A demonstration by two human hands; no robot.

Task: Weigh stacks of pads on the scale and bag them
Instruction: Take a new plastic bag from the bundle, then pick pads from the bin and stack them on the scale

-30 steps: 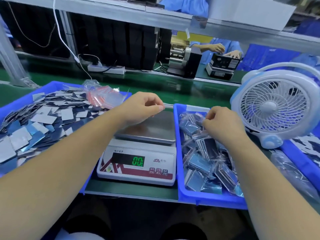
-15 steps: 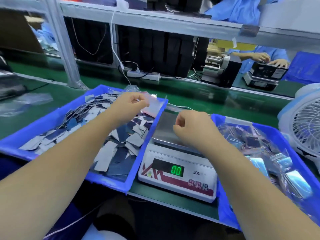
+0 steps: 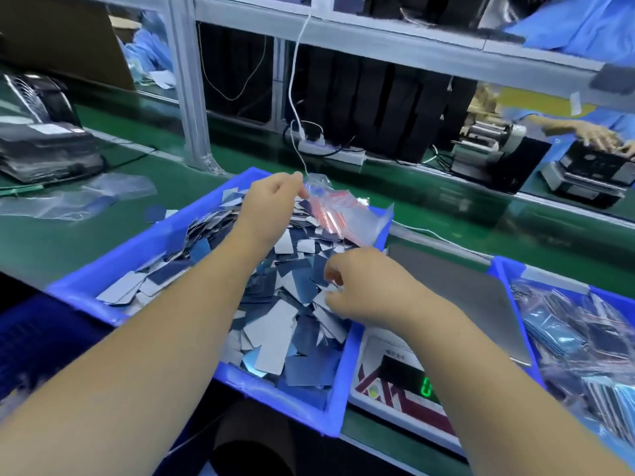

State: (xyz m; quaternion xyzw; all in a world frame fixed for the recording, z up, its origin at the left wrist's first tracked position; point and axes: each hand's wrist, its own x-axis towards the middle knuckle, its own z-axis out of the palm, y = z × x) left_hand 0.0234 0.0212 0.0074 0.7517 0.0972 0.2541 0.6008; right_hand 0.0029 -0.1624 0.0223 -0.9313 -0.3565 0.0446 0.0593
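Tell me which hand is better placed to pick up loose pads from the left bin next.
The right hand. It hovers low over the loose pads in the left bin, fingers curled, apparently empty. The left hand is at the zip bags.

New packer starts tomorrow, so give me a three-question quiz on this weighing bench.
1. True or false: the scale platform is bare.
2. The left hand reaches toward: A) the empty zip bags B) the fan C) the scale buttons.
3. Fill in: the right hand hovers over the loose pads in the ____ blue bin.

Key: 1 true; 2 A; 3 left.
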